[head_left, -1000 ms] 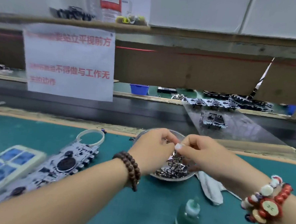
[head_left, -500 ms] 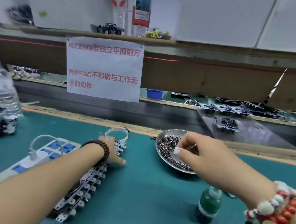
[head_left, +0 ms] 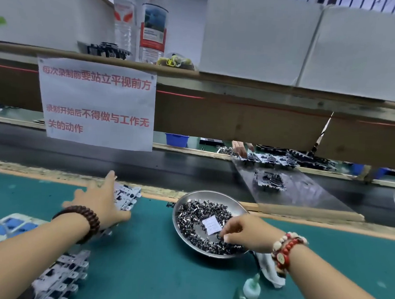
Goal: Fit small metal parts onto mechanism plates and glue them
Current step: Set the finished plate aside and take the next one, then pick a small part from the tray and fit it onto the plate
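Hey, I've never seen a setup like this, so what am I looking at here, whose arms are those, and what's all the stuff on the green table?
No machine here: a person's two bare arms, filmed by a camera worn on the head, looking forward and down. The left hand, fingers spread, rests on a long row of white-and-black mechanism plates. The right hand reaches into a shallow round steel dish of small dark metal parts, fingers curled at the pile; whether it has pinched one is unclear. A white paper slip lies in the dish. A green glue bottle stands on the teal mat. A white extension strip with blue sockets lies far left.
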The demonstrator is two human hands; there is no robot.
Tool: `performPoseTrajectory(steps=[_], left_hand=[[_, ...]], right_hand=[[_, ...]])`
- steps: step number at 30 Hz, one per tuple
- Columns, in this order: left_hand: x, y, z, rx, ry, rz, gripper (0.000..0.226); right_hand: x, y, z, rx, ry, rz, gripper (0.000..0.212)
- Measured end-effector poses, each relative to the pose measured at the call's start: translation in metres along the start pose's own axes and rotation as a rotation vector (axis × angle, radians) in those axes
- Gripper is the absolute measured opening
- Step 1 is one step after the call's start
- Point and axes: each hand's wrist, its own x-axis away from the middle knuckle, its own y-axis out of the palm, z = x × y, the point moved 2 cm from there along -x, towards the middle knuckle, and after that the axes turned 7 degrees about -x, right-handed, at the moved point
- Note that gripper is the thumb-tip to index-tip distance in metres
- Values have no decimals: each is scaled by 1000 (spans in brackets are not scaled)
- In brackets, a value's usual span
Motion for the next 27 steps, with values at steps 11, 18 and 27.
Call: performPoseTrajectory(steps=[11, 18, 27], left_hand=[[68, -7, 89, 281, 427, -241, 113], [97, 12, 98, 191, 440, -316, 111], [115, 8, 88, 162, 460, -288, 111]], right_hand=[[-27, 20, 7, 30, -79, -32, 13], [-20, 21, 9, 47, -113, 18, 35], [-8, 20, 6, -118, -146, 214, 23]])
